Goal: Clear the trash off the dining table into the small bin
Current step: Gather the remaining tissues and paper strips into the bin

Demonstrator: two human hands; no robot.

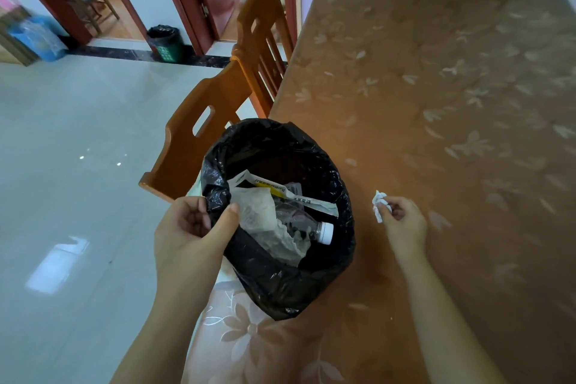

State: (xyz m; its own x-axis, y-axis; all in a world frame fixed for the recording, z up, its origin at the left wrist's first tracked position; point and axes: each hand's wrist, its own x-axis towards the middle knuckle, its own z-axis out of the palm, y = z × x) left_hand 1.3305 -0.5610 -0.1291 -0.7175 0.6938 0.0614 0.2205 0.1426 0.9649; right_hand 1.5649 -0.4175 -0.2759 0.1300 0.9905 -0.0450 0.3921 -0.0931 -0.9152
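Brown table [452, 103], cloth printed with pale leaf shapes, filling the right side. Two wooden chairs [205, 131] pushed in along its left edge. Small bin [336, 262] lined with a black bag, held at the table's near-left corner, tilted toward the camera, mouth open. Inside: crumpled clear wrapping [268, 227], a clear bottle [307, 226] lying on its side with a white cap, and a white packet [299, 196] with a yellow band and dark print, too blurred to read. Left hand [190, 237] clamped on the bin's near rim, thumb over the bag's edge, fingers curled outside. Right hand [403, 221] just right of the bin, above the cloth, fingertips pinched on a small crumpled white tissue [379, 204], which sticks out toward the bin. Far back by a doorway, another black-lined bin [165, 42] with a green label, unreadable.
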